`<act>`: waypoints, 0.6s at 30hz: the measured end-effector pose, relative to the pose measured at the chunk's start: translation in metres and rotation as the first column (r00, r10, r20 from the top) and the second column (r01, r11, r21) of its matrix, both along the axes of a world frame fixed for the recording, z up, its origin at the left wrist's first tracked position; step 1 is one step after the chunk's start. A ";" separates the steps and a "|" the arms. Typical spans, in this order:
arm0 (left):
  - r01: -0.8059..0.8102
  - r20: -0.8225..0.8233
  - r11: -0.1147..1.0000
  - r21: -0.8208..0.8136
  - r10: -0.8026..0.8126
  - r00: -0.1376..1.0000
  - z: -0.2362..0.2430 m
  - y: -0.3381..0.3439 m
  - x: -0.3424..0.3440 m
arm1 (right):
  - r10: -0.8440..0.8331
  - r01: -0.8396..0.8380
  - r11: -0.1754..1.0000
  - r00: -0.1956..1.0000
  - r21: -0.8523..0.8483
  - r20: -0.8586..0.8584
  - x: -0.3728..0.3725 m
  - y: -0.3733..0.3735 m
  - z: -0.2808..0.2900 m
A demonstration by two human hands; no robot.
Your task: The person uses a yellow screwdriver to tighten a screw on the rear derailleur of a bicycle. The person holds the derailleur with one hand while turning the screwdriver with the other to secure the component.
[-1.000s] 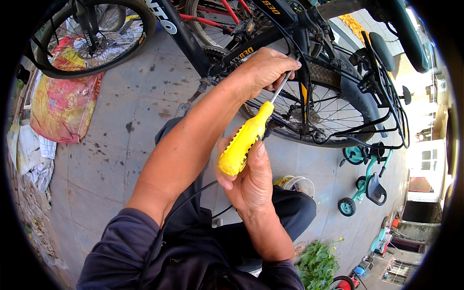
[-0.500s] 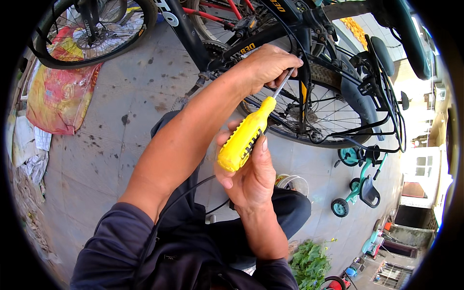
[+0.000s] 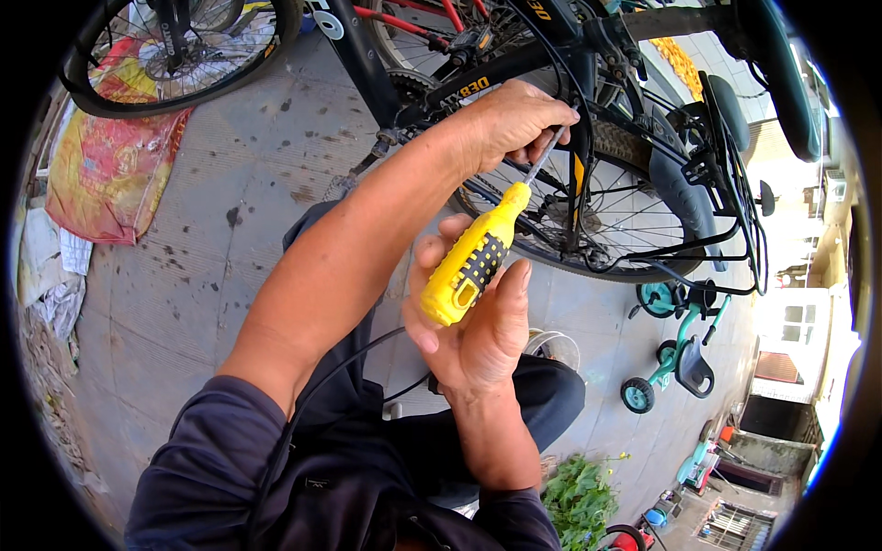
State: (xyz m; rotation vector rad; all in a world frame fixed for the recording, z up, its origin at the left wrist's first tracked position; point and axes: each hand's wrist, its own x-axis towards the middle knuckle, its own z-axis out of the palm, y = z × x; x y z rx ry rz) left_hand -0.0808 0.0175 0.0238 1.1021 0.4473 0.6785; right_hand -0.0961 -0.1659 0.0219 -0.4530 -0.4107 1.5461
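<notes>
A yellow screwdriver with a black grip (image 3: 473, 257) points up and right, its tip at the black bicycle frame (image 3: 372, 69) beside the rear wheel (image 3: 634, 207). My right hand (image 3: 478, 340) cradles the handle from below, thumb raised at one side and fingertips at the other. My left hand (image 3: 524, 129) is closed at the frame by the screwdriver's tip, thumb and finger pinched there; what it grips is mostly hidden. A black cable (image 3: 358, 351) hangs loosely past my left forearm and over my lap.
Another wheel (image 3: 175, 55) stands at upper left over red-yellow sacks (image 3: 110, 174). A red bicycle (image 3: 404, 23) is behind. A teal tricycle (image 3: 680, 363) stands to the right, a white bucket (image 3: 560, 349) beside my knee, leafy plants (image 3: 579, 500) at lower right.
The screwdriver handle has turned, showing more of its black grip. My right hand's fingers and thumb have loosened and spread slightly around it. My left hand stays at the frame.
</notes>
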 end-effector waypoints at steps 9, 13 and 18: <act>0.030 0.034 0.999 -0.043 -0.029 0.999 0.000 0.000 0.002 | 0.039 -0.037 0.998 0.999 0.043 -0.033 0.008 -0.001 -0.007; 0.018 0.007 1.000 -0.007 -0.018 1.000 -0.001 0.000 0.000 | -0.008 0.008 0.999 1.000 -0.036 -0.006 0.006 -0.002 -0.005; -0.014 -0.030 0.998 0.058 0.016 0.999 0.000 -0.001 0.001 | -0.020 0.022 0.998 0.999 -0.059 0.038 0.006 -0.002 -0.004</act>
